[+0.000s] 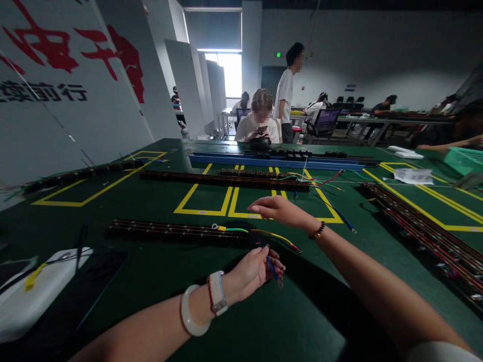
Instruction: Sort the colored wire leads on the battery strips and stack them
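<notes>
My left hand (253, 271) is closed around a blue wire (272, 267), whose lug end hangs down past the fingers. Just left of it a long dark bar assembly (177, 230) with copper-coloured strips lies on the green table. From the bar's right end come a green wire with a ring terminal (226, 229) and a yellow wire (281, 237) with a red-sleeved tip. Above these, my right hand (281, 208) hovers with its fingers stretched out to the left, holding nothing.
More bar assemblies lie further back (222, 180) and at the right (422, 236). A blue rail (279, 162) crosses the far side. Yellow tape marks the table (381, 281). A white device (45, 286) sits at the left, a green basket (466, 161) at the right. A person (245, 128) sits opposite.
</notes>
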Motion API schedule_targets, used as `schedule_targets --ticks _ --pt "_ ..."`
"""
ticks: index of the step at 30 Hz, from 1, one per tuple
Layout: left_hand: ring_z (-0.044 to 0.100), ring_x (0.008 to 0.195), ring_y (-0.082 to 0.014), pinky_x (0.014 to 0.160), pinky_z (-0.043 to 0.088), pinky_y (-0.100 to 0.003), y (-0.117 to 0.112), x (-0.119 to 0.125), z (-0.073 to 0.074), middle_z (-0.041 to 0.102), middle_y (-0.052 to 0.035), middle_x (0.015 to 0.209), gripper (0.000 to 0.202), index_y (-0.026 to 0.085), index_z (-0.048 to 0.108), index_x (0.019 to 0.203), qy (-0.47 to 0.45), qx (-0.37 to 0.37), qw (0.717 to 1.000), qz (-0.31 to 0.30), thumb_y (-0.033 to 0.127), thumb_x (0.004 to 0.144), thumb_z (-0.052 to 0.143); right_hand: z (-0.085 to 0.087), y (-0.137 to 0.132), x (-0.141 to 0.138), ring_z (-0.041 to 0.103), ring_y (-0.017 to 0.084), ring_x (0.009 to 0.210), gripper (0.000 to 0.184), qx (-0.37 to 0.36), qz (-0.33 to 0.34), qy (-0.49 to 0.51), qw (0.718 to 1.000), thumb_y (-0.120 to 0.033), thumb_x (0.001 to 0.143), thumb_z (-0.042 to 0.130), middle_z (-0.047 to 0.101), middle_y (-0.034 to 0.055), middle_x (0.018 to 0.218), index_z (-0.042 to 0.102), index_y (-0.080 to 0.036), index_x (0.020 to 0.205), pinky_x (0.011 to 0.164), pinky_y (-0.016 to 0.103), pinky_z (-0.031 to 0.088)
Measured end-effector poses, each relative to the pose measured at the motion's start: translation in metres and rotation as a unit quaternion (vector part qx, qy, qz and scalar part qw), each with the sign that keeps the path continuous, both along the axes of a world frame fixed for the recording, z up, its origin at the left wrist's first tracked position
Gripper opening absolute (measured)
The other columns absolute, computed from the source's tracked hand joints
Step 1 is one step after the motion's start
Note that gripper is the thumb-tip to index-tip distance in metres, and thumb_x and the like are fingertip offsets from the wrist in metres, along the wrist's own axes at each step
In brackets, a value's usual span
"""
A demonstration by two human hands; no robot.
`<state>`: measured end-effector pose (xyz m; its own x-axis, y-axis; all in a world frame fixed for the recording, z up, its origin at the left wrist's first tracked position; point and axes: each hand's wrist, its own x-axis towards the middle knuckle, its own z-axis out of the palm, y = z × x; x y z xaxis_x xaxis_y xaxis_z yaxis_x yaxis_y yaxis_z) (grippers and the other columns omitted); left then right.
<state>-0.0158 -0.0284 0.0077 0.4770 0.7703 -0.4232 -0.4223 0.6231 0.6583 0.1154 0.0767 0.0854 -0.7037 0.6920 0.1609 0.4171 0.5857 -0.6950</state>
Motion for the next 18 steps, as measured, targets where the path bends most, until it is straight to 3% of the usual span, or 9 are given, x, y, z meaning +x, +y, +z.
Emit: schedule_targets --ticks 3,6,8,12,14,18 --pt "0.063 0.072 -0.0153 0.075 0.047 -0.033 -0.003 0.001 0.006 0.063 -0.0078 0.077 0.019 0.012 0.051 0.088 0.008 -0.001 1.0 0.011 0.025 0.094 0.037 -0.034 0.001 0.038 0.055 0.013 0.063 0.045 -0.04 -0.092 -0.025 0.995 -0.05 0.088 0.048 0.065 0.0047 0.074 0.069 -0.011 0.099 0.057 0.024 0.041" --pt "0.064 0.074 -0.0154 0.08 0.047 -0.036 -0.007 0.0 0.011 0.064 -0.0082 0.08 0.015 0.014 0.047 0.09 0.03 0.017 0.999 0.011 0.022 0.094 0.035 -0.068 -0.01 0.057 0.06 0.017 0.073 0.042 -0.077 -0.098 -0.027 0.992 -0.049 0.087 0.05 0.068 0.007 0.085 0.069 -0.012 0.098 0.065 0.027 0.044" --pt "0.064 0.073 -0.0154 0.08 0.047 -0.037 -0.007 -0.003 0.012 0.064 -0.0084 0.08 0.017 0.014 0.045 0.092 0.065 0.034 0.997 -0.018 0.026 0.095 0.033 -0.081 -0.018 0.06 0.061 0.019 0.081 0.038 -0.084 -0.093 -0.015 0.992 -0.047 0.086 0.053 0.069 0.0075 0.091 0.07 -0.014 0.096 0.071 0.029 0.046" --pt "0.063 0.063 -0.0159 0.068 0.049 -0.034 0.003 -0.018 0.015 0.064 -0.0054 0.07 0.031 0.015 0.043 0.092 0.198 0.082 0.968 -0.133 0.045 0.093 0.035 -0.087 -0.026 0.057 0.061 0.019 0.081 0.032 -0.081 -0.09 -0.007 0.993 -0.043 0.082 0.059 0.069 0.0066 0.09 0.07 -0.014 0.09 0.072 0.028 0.045" --pt "0.059 0.052 -0.0144 0.058 0.046 -0.029 0.011 -0.028 0.017 0.061 -0.0019 0.059 0.037 0.017 0.044 0.087 0.271 0.124 0.935 -0.192 0.053 0.09 0.034 -0.086 -0.026 0.055 0.061 0.018 0.078 0.031 -0.082 -0.089 0.0 0.993 -0.043 0.083 0.059 0.069 0.0061 0.088 0.069 -0.014 0.089 0.07 0.027 0.045" --pt "0.046 0.036 -0.0114 0.045 0.037 -0.024 0.023 -0.044 0.02 0.054 0.001 0.044 0.04 0.018 0.046 0.073 0.357 0.169 0.869 -0.297 0.053 0.09 0.035 -0.086 -0.025 0.054 0.059 0.016 0.074 0.031 -0.087 -0.094 0.006 0.992 -0.042 0.083 0.058 0.068 0.0057 0.085 0.069 -0.013 0.089 0.066 0.026 0.043"
